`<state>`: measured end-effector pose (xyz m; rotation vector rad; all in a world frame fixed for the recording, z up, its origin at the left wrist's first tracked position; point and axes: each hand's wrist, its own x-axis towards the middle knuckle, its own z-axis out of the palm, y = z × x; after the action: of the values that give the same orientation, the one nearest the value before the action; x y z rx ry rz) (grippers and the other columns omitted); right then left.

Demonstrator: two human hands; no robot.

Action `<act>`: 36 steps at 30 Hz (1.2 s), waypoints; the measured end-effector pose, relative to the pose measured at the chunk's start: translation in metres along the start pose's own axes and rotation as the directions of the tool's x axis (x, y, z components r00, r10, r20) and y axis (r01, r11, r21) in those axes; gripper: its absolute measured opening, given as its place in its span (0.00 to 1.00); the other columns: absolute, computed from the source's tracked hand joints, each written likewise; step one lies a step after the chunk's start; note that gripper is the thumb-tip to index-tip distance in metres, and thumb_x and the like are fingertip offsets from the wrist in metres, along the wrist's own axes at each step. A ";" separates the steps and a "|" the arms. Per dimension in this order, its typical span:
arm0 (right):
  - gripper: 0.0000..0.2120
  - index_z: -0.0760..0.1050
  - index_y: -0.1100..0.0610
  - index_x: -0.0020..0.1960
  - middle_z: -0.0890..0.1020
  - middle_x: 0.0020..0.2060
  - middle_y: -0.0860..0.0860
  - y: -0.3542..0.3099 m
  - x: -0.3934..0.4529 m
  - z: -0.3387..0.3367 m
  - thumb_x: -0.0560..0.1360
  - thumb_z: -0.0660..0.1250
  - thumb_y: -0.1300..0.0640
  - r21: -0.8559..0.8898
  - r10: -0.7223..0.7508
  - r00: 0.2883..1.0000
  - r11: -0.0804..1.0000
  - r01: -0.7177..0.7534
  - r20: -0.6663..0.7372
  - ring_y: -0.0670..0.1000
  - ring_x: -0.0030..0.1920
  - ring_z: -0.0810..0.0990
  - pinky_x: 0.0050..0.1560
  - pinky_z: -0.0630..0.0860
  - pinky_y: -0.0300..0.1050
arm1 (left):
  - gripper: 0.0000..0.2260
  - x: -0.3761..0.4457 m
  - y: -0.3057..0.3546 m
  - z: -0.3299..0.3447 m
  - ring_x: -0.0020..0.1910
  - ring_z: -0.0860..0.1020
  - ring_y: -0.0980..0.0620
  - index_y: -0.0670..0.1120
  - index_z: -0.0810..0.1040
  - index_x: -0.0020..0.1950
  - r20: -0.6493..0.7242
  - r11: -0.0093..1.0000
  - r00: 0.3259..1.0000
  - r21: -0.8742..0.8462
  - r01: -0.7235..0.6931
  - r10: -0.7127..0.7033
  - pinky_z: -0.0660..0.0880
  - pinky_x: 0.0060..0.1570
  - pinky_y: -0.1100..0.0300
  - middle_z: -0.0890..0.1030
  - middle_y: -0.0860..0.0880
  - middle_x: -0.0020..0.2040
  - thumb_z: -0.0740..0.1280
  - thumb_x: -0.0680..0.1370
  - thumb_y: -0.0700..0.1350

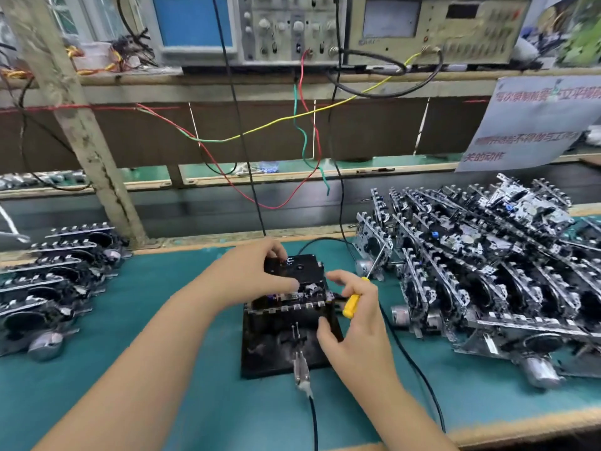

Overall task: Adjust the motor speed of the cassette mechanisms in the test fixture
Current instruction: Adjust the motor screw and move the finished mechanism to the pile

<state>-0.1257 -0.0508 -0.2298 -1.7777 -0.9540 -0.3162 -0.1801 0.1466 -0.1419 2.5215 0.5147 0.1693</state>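
Head view: left hand (257,275) grips cassette mechanism (297,271) in test fixture (286,333); right hand (353,317) holds screwdriver (356,296).

Single head-worn wide-angle view, looking forward and down from above the near edge of the worktop (162,320). Both forearms enter from the bottom edge, close to the lens; the instrument shelf (227,80) lies farther off along the upper frame. Straight edges bow toward the margins.

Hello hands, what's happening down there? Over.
Left hand grips cassette mechanism on test fixture. Right hand holds yellow screwdriver. Nothing blocking.
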 end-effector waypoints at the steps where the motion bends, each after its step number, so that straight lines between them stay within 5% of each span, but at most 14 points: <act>1: 0.39 0.56 0.30 0.63 0.71 0.58 0.42 -0.001 0.000 0.001 0.71 0.71 0.66 0.001 0.004 1.000 1.000 -0.004 0.009 0.47 0.58 0.74 0.55 0.71 0.37 | 0.19 0.003 0.000 -0.002 0.49 0.75 0.67 0.59 0.74 0.54 0.011 1.000 1.000 -0.004 0.002 -0.002 0.67 0.43 0.71 0.76 0.65 0.50 0.77 0.68 0.59; 5: 0.33 0.58 0.34 0.61 0.71 0.59 0.42 0.001 0.002 0.003 0.71 0.70 0.64 0.019 0.044 0.999 0.999 -0.045 0.028 0.48 0.59 0.75 0.54 0.76 0.49 | 0.26 0.004 -0.009 0.001 0.52 0.75 0.72 0.62 0.73 0.58 -0.084 0.991 0.996 -0.126 -0.044 0.034 0.67 0.45 0.75 0.80 0.63 0.53 0.81 0.65 0.57; 9: 0.32 0.56 0.34 0.58 0.71 0.58 0.41 0.001 0.007 0.000 0.72 0.70 0.62 0.005 0.047 0.998 0.999 -0.047 0.047 0.47 0.59 0.75 0.56 0.74 0.43 | 0.23 -0.001 -0.022 0.018 0.53 0.79 0.67 0.59 0.78 0.56 -0.264 0.923 0.962 -0.348 -0.164 0.071 0.71 0.53 0.73 0.83 0.61 0.53 0.82 0.66 0.46; 11: 0.32 0.55 0.33 0.58 0.70 0.59 0.39 -0.002 0.010 -0.001 0.71 0.70 0.60 -0.015 0.024 0.998 1.000 -0.023 0.064 0.46 0.59 0.73 0.58 0.70 0.38 | 0.20 -0.002 -0.022 0.023 0.50 0.81 0.60 0.58 0.81 0.53 -0.366 0.801 0.931 -0.557 -0.217 -0.003 0.76 0.53 0.63 0.84 0.59 0.53 0.79 0.69 0.37; 15: 0.27 0.58 0.41 0.56 0.68 0.62 0.35 -0.005 0.018 0.000 0.71 0.70 0.62 -0.085 -0.028 0.991 0.996 0.039 0.129 0.43 0.62 0.70 0.61 0.65 0.36 | 0.19 -0.005 -0.031 0.027 0.46 0.82 0.56 0.58 0.82 0.49 -0.485 0.550 0.860 -0.766 -0.332 -0.158 0.81 0.44 0.62 0.85 0.54 0.50 0.73 0.73 0.32; 18: 0.25 0.59 0.41 0.59 0.69 0.59 0.37 -0.006 0.023 -0.003 0.73 0.69 0.61 -0.141 -0.058 0.969 0.986 0.094 0.240 0.35 0.59 0.64 0.60 0.63 0.34 | 0.15 -0.016 -0.057 0.031 0.48 0.81 0.56 0.57 0.82 0.50 -0.586 0.534 0.717 -0.771 -0.348 -0.377 0.82 0.44 0.62 0.84 0.56 0.48 0.72 0.76 0.36; 20: 0.24 0.59 0.42 0.58 0.71 0.56 0.41 -0.005 0.027 -0.003 0.74 0.68 0.62 -0.168 -0.079 0.958 0.977 0.129 0.277 0.38 0.56 0.65 0.59 0.63 0.36 | 0.13 -0.027 -0.083 0.037 0.48 0.80 0.56 0.56 0.81 0.47 -0.570 0.592 0.651 -0.775 -0.222 -0.501 0.80 0.43 0.63 0.84 0.54 0.50 0.71 0.77 0.36; 23: 0.23 0.59 0.44 0.56 0.72 0.54 0.45 -0.008 0.033 -0.004 0.74 0.67 0.64 -0.184 -0.065 0.949 0.975 0.126 0.307 0.50 0.55 0.71 0.56 0.70 0.45 | 0.11 -0.045 -0.114 0.047 0.55 0.78 0.45 0.54 0.79 0.46 -0.413 0.683 0.739 -0.725 0.086 -0.532 0.74 0.56 0.49 0.82 0.42 0.57 0.72 0.76 0.36; 25: 0.23 0.59 0.43 0.56 0.71 0.53 0.45 -0.010 0.037 -0.007 0.75 0.68 0.63 -0.183 -0.050 0.940 0.976 0.118 0.338 0.50 0.53 0.71 0.53 0.71 0.46 | 0.14 -0.058 -0.113 0.047 0.58 0.78 0.40 0.56 0.79 0.46 -0.350 0.820 0.822 -0.527 0.223 -0.449 0.71 0.62 0.43 0.82 0.42 0.55 0.75 0.73 0.37; 27: 0.23 0.60 0.42 0.54 0.71 0.52 0.44 -0.011 0.042 -0.011 0.75 0.70 0.62 -0.156 -0.008 0.933 0.985 0.069 0.359 0.48 0.50 0.70 0.51 0.71 0.46 | 0.16 -0.068 -0.100 0.045 0.61 0.76 0.39 0.59 0.78 0.46 -0.357 0.915 0.853 -0.278 0.291 -0.380 0.66 0.64 0.42 0.82 0.44 0.56 0.76 0.73 0.37; 30: 0.22 0.61 0.42 0.52 0.74 0.52 0.44 -0.017 0.058 -0.017 0.75 0.71 0.62 -0.096 0.030 0.926 0.995 0.007 0.376 0.46 0.50 0.72 0.52 0.73 0.49 | 0.08 -0.077 -0.064 0.040 0.68 0.72 0.41 0.60 0.79 0.51 -0.458 0.965 0.850 -0.085 0.248 -0.259 0.61 0.70 0.45 0.79 0.48 0.66 0.71 0.74 0.52; 33: 0.23 0.59 0.42 0.49 0.77 0.52 0.45 -0.030 0.074 -0.027 0.74 0.73 0.60 -0.021 0.004 0.928 1.000 0.004 0.373 0.45 0.47 0.73 0.49 0.73 0.48 | 0.15 -0.082 -0.023 0.041 0.68 0.72 0.54 0.66 0.76 0.58 -0.460 0.957 0.872 -0.289 0.031 -0.167 0.65 0.67 0.52 0.77 0.66 0.65 0.72 0.78 0.47; 36: 0.24 0.59 0.43 0.50 0.78 0.49 0.44 -0.043 0.080 -0.042 0.74 0.75 0.57 0.061 -0.013 0.941 0.998 -0.008 0.338 0.48 0.46 0.76 0.49 0.75 0.52 | 0.24 -0.085 0.014 0.043 0.59 0.78 0.64 0.69 0.76 0.60 -0.387 0.741 0.894 -0.664 -0.100 -0.226 0.71 0.61 0.57 0.81 0.70 0.57 0.76 0.75 0.42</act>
<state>-0.0966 -0.0454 -0.1345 -1.8067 -1.1936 0.0221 -0.2440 0.0810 -0.1716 1.7300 0.5850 0.7817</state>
